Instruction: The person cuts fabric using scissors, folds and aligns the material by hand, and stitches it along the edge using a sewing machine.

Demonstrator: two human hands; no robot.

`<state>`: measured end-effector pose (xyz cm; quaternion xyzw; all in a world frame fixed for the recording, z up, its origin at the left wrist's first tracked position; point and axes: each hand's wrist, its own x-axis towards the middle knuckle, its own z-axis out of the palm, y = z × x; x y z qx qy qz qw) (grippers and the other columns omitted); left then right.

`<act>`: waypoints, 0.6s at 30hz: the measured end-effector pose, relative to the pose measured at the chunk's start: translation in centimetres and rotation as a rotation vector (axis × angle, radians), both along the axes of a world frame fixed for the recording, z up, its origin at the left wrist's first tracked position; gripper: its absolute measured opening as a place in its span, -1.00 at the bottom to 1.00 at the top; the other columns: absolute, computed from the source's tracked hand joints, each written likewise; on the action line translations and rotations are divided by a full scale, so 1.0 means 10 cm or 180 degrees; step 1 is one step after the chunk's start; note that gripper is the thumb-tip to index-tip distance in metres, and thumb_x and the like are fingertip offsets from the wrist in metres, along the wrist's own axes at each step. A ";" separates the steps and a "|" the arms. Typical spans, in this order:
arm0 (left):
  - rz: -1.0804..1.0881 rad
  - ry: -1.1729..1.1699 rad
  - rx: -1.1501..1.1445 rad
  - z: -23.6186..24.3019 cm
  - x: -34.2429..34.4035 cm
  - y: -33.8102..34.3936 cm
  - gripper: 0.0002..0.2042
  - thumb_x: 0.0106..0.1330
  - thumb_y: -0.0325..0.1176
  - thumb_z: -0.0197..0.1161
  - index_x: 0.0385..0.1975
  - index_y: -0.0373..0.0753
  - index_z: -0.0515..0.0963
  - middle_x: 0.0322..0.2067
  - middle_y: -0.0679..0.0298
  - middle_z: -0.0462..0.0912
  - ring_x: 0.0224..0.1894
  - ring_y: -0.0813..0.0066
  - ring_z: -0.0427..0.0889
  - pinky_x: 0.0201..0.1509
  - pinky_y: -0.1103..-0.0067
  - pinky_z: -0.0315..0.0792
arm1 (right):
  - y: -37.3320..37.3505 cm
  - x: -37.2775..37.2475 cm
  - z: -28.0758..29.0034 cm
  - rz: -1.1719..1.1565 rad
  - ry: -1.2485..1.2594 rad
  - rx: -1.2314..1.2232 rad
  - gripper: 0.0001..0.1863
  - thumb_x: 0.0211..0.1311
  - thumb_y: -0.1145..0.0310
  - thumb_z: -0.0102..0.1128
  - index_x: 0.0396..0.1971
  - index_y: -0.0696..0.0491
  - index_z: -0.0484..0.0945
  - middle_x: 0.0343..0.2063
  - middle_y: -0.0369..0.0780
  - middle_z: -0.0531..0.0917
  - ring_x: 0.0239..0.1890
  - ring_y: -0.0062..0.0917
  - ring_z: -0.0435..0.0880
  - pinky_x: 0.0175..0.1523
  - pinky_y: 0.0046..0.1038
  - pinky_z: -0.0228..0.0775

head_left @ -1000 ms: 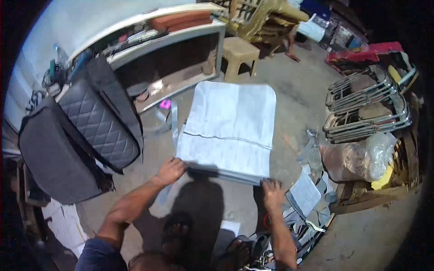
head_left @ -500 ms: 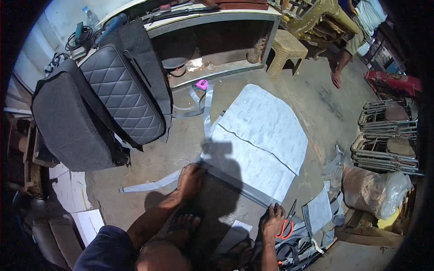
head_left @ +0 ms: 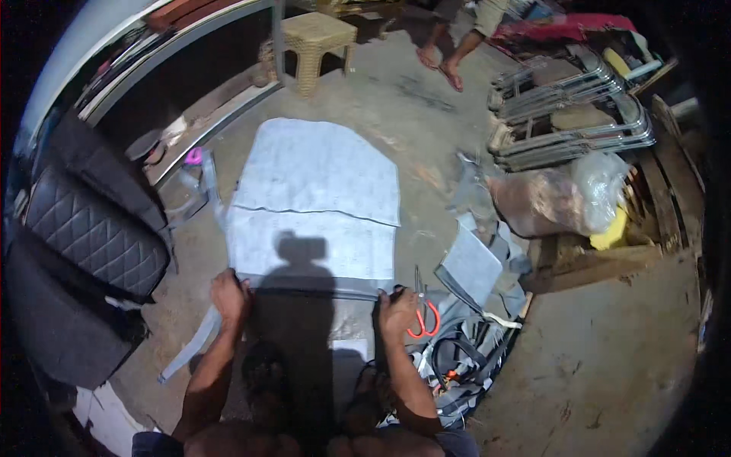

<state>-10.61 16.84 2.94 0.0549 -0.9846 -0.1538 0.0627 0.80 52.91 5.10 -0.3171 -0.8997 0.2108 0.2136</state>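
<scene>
A large fabric panel (head_left: 327,171), pale backing up, lies on the floor before me, with a dark wavy seam across its middle. Along its near edge runs a grey band (head_left: 354,288). My left hand (head_left: 229,297) is closed at the left end of that band. At the right end, my right hand (head_left: 397,314) has its fingers curled on the corner. Scissors (head_left: 424,318) with orange handles lie just right of my right hand. A narrow grey strip (head_left: 190,346) trails from near my left hand. My shadow covers the panel's near middle.
Quilted black seat cushions (head_left: 99,228) stand at left, near a pink tape measure (head_left: 195,156). Fabric scraps (head_left: 472,263) lie at right, with a plastic-wrapped bundle (head_left: 560,196) and stacked metal frames (head_left: 575,122) beyond. A woven-pattern stool (head_left: 316,38) and another person's feet (head_left: 449,72) are at the back.
My view has turned right, so the panel and cushions sit further left in it. Both hands stay at the ends of the grey band.
</scene>
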 end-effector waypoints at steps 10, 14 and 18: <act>0.0160 -0.0159 0.1015 0.01 -0.10 -0.13 -0.69 0.07 -0.43 0.51 -0.28 -0.42 0.55 -0.39 -0.05 0.65 -0.28 -0.04 0.62 -0.12 0.27 0.46 | -0.20 0.04 -0.16 -0.0738 -0.0035 -0.0507 -0.63 0.18 0.08 0.37 -0.18 0.04 0.64 -0.22 -0.09 0.63 -0.08 -0.13 0.58 -0.03 -0.04 0.33; 0.0343 -0.0329 0.1119 -0.01 -0.12 -0.14 -0.69 0.07 -0.42 0.53 -0.29 -0.41 0.55 -0.39 -0.02 0.66 -0.34 0.08 0.63 -0.17 0.32 0.49 | -0.14 0.04 -0.17 -0.0739 0.0035 -0.0633 -0.73 0.21 0.11 0.34 -0.26 -0.01 0.67 -0.31 -0.12 0.63 -0.18 -0.14 0.60 -0.10 -0.08 0.36; 0.0183 -0.0142 0.0951 -0.16 -0.13 -0.24 -0.71 0.07 -0.41 0.53 -0.34 -0.39 0.55 -0.41 0.00 0.68 -0.36 0.11 0.64 -0.20 0.32 0.49 | -0.07 0.08 -0.14 -0.0487 0.0165 -0.0765 -0.73 0.24 0.14 0.28 -0.34 0.05 0.68 -0.41 -0.09 0.64 -0.29 -0.13 0.63 -0.15 -0.12 0.43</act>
